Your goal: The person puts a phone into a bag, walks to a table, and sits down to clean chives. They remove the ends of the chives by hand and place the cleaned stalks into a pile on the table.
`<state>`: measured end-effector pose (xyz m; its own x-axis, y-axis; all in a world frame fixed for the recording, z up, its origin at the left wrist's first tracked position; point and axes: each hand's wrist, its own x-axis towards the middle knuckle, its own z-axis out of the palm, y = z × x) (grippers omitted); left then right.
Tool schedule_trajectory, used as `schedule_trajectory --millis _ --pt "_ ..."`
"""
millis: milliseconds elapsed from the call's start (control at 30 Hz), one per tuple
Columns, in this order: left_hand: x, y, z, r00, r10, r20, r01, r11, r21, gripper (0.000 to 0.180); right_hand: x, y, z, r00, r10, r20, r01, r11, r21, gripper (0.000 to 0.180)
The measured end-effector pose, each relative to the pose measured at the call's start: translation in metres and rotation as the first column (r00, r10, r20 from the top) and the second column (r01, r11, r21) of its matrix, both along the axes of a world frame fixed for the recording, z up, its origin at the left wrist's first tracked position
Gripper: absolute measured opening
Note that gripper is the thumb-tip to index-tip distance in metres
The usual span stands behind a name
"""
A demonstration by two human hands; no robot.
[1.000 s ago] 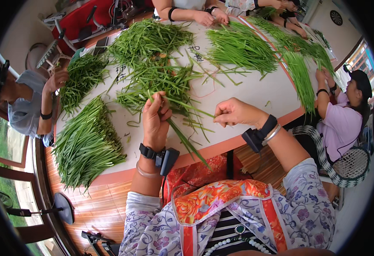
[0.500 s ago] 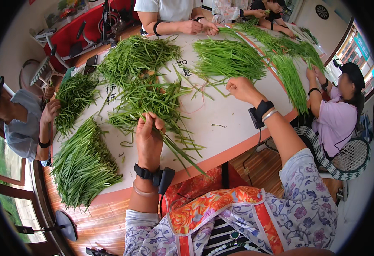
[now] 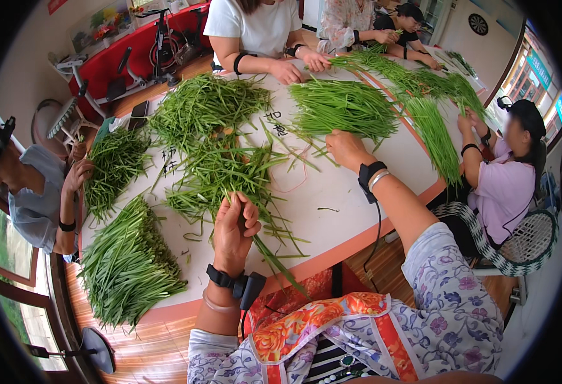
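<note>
My left hand [image 3: 235, 229] is closed in a pinch on a few garlic chives [image 3: 270, 257], whose long leaves hang past my wrist to the table's near edge. Just beyond it lies a loose, tangled heap of chives [image 3: 220, 176]. To the left, a neatly lined-up stack of chives [image 3: 127, 265] rests on the front corner of the table. My right hand [image 3: 349, 151] is closed too, fingers pressed together, close to the near side of another pile of chives [image 3: 342, 105]. Whatever those fingers hold, if anything, cannot be made out.
The white table [image 3: 332, 221] has a pink edge. Farther back lies a large chive heap [image 3: 207, 105], and a darker pile [image 3: 115, 163] sits left. People work around the table, one at left, one at right, several behind. A woven-back chair [image 3: 527, 237] stands right.
My right hand has shifted left, toward the chives in front of it. My left hand keeps its hold on the chives with little movement. The view has tilted up slightly.
</note>
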<state>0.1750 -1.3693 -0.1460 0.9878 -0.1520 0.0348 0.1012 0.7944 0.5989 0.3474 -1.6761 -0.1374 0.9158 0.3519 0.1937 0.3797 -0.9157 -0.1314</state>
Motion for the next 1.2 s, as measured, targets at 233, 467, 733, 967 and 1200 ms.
schedule_trajectory --millis 233,467,733,967,1200 --pt "0.002 0.001 -0.002 0.999 -0.044 0.006 0.044 0.998 0.052 0.017 -0.007 -0.001 0.008 0.998 -0.024 0.062 0.003 0.947 0.321 0.010" --pt "0.001 -0.001 -0.002 0.998 -0.060 0.035 0.059 0.998 0.034 0.035 -0.001 -0.019 0.019 0.988 -0.148 -0.050 0.153 0.979 0.134 0.009" --pt "0.001 0.000 -0.001 0.996 -0.086 0.033 0.084 0.995 0.062 0.033 0.029 0.012 0.024 0.998 -0.063 0.012 0.062 0.995 0.073 0.012" --pt "0.004 0.002 -0.011 0.990 -0.133 0.049 0.131 0.991 0.034 0.030 0.042 0.024 0.014 0.997 -0.063 0.038 0.066 0.995 -0.074 0.013" --pt "0.004 0.003 -0.008 0.990 -0.136 0.035 0.135 0.990 0.036 0.028 0.051 0.019 0.017 1.000 -0.016 -0.014 0.018 0.991 0.136 0.008"
